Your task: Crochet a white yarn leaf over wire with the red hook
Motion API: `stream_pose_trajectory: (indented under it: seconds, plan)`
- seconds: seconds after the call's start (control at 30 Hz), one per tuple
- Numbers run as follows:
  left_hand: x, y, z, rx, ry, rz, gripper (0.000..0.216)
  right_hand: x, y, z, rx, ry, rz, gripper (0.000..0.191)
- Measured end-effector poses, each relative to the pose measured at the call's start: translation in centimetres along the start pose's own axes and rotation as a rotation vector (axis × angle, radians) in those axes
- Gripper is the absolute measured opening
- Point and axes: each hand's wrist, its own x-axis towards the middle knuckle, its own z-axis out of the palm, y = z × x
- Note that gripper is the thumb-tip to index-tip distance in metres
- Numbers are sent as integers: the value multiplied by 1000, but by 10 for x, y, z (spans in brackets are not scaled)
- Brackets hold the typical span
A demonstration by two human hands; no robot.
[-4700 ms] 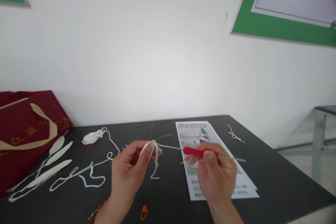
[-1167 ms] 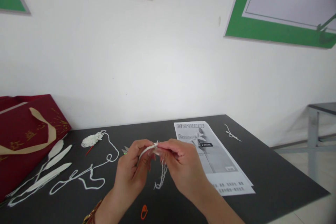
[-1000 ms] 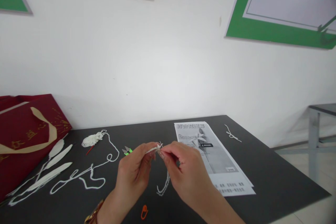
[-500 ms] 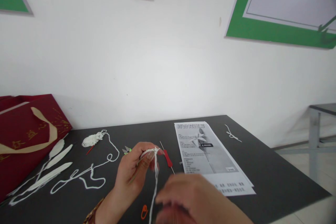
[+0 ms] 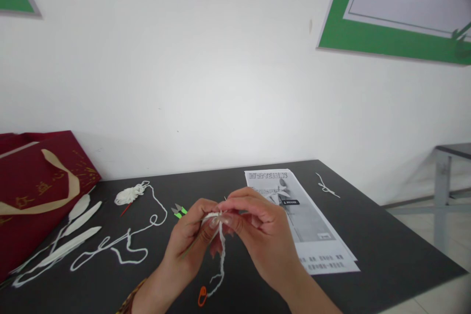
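Note:
White yarn [image 5: 222, 255] runs up from the tabletop into the fingers of both hands, its loose end lying beside an orange stitch marker [image 5: 202, 296]. My left hand [image 5: 195, 235] is closed, pinching the yarn between thumb and forefinger. Against it, my right hand [image 5: 257, 228] pinches the same strand with thumb and fingertips. The fingers hide most of the spot where the yarn is held. Behind the right hand, the red-handled crochet hook is covered apart from its thin tip. Green snips [image 5: 179, 211] lie just beyond my left hand.
A printed sheet [image 5: 320, 225] lies right of my hands on the black table [image 5: 390, 250]. To the left are a white yarn bundle [image 5: 129, 195], a red stick [image 5: 125, 210], white leaf-shaped pieces [image 5: 79, 222] and a dark red bag [image 5: 33, 176]. A knotted yarn scrap [image 5: 326, 187] is far right.
My right hand has moved up from the lower middle to meet my left hand at the yarn. The hanging strand has shifted, and its end now shows near the orange marker.

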Motion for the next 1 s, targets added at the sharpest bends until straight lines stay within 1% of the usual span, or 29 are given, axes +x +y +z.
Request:
stream_pose_trajectory:
  seconds: [0.1, 0.17, 0.23, 0.33, 0.47, 0.53, 0.63, 0.83, 1.0]
  plan:
    - [-1, -3, 0, -7, -23, -14, 13, 2, 3, -1, 36, 48, 27, 8]
    - [-2, -5, -2, 11, -7, -28, 13, 3, 4, -1, 40, 72, 48, 9]
    - [-3, -6, -3, 46, 15, -44, 13, 4, 6, -2, 45, 74, 65, 10]
    - [-4, -4, -3, 75, 31, -19, 13, 5, 6, -3, 53, 70, 58, 11]
    - [-6, -2, -5, 54, -24, -19, 13, 7, 3, -5, -7, 101, 15, 13]
    - [-7, -4, -6, 19, -60, -50, 13, 8, 3, -6, -44, 148, 4, 13]
    - [-7, -7, -7, -53, -69, -75, 14, 12, 7, -11, -85, 230, 15, 13]
    - [-4, -6, -4, -161, -98, -64, 12, 21, 17, -22, -113, 325, 27, 18]
    - [-1, -3, -4, -163, -154, 37, 13, 23, 23, -27, -139, 365, 31, 19]
